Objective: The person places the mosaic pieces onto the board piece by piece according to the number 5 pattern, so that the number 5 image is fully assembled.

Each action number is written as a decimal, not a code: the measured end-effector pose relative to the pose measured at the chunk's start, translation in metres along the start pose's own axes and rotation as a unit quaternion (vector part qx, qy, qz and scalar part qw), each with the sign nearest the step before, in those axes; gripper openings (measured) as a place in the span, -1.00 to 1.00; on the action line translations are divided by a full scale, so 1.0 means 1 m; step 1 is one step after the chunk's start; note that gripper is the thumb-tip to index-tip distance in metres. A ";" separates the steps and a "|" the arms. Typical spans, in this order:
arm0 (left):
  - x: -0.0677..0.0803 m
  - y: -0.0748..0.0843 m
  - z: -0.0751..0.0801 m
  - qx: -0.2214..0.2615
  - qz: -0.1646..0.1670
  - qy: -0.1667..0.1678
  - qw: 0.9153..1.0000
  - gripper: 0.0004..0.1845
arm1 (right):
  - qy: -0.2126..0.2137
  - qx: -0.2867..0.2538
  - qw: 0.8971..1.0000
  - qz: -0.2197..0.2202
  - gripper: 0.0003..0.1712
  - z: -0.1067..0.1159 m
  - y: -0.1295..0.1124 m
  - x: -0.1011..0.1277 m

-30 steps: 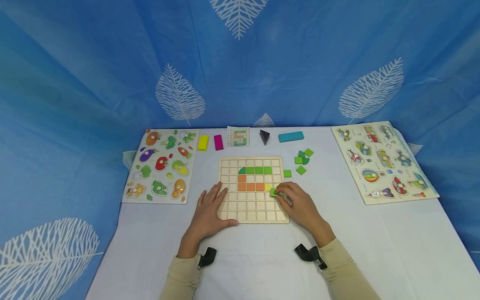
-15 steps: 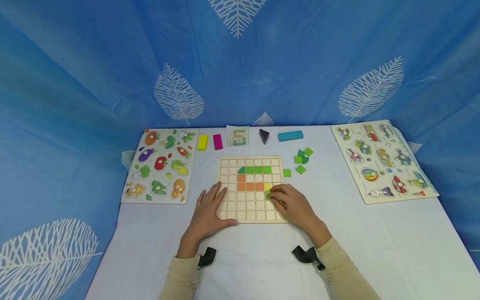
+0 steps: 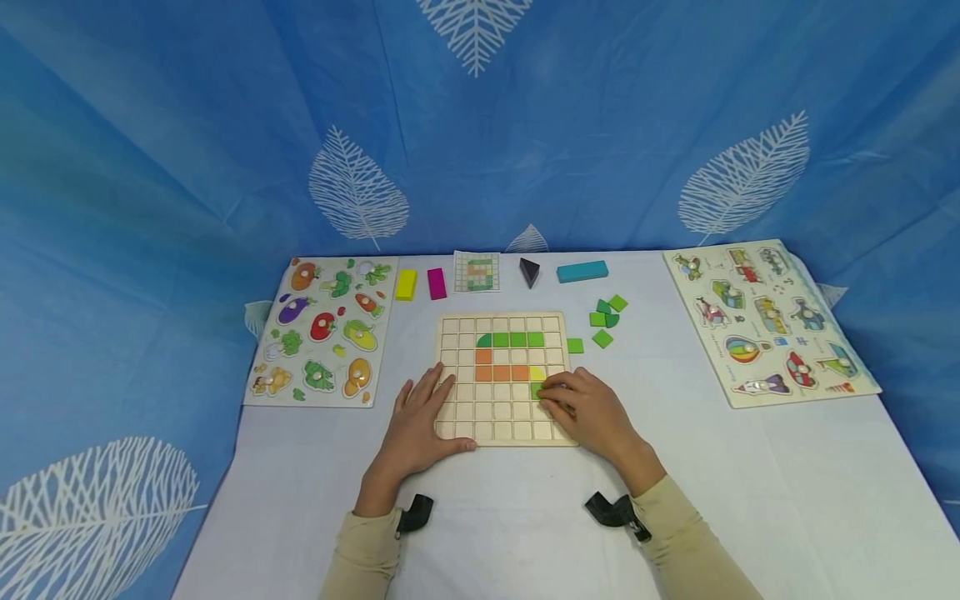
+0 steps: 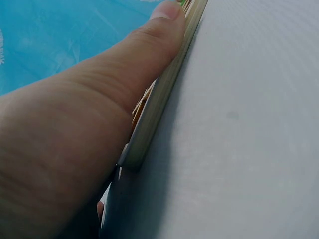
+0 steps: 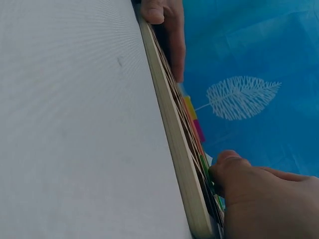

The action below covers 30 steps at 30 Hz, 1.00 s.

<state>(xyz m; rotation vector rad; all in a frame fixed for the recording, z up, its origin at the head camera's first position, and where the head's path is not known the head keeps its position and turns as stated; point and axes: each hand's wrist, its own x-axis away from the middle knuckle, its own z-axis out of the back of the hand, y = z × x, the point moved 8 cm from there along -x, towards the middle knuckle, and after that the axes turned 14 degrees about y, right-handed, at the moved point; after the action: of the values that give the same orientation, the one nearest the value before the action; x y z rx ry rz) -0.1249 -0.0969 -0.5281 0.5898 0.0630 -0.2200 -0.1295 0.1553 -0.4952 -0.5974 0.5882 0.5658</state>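
Observation:
A wooden grid board (image 3: pixel 503 433) lies on the white cloth, with green, orange and yellow tiles set in some of its cells. My left hand (image 3: pixel 417 429) rests on the board's left side, fingers spread, its thumb along the front edge; in the left wrist view the thumb (image 4: pixel 149 47) lies over the board's rim. On the right side, my right hand (image 3: pixel 596 412) has thumb and fingertips on a green square tile (image 3: pixel 536 391), at the cell just below the yellow tile (image 3: pixel 537 374). The fingers cover that tile's right part.
Several loose green tiles (image 3: pixel 602 339) lie right of the board. Behind it stand a pattern card (image 3: pixel 477 272), a yellow block (image 3: pixel 406 285), a magenta block (image 3: pixel 437 284), a dark wedge (image 3: pixel 529 272) and a teal block (image 3: pixel 582 272). Picture puzzles (image 3: pixel 337 333) (image 3: pixel 780 333) flank the board.
My right hand has moved slightly left with the green tile, which has come down from a tilt into line with the cell below the yellow tile. My left hand has stayed still.

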 end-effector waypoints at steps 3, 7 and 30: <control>0.000 0.000 -0.001 0.002 0.002 -0.002 1.000 0.26 | 0.005 -0.004 1.000 -0.014 -0.89 0.003 0.005 0.001; 0.000 0.000 -0.002 0.002 0.004 -0.005 1.000 0.25 | 0.028 0.014 0.997 -0.064 -0.90 0.014 0.027 0.004; 0.000 0.000 0.000 -0.002 0.004 -0.005 1.000 0.25 | 0.048 0.124 0.952 -0.277 -0.74 0.038 0.096 0.019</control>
<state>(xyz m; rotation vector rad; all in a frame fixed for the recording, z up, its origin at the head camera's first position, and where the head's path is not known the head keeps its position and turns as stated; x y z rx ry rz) -0.1249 -0.0965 -0.5279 0.5859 0.0513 -0.2143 -0.1644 0.2525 -0.5151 -0.5224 0.5414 -0.0671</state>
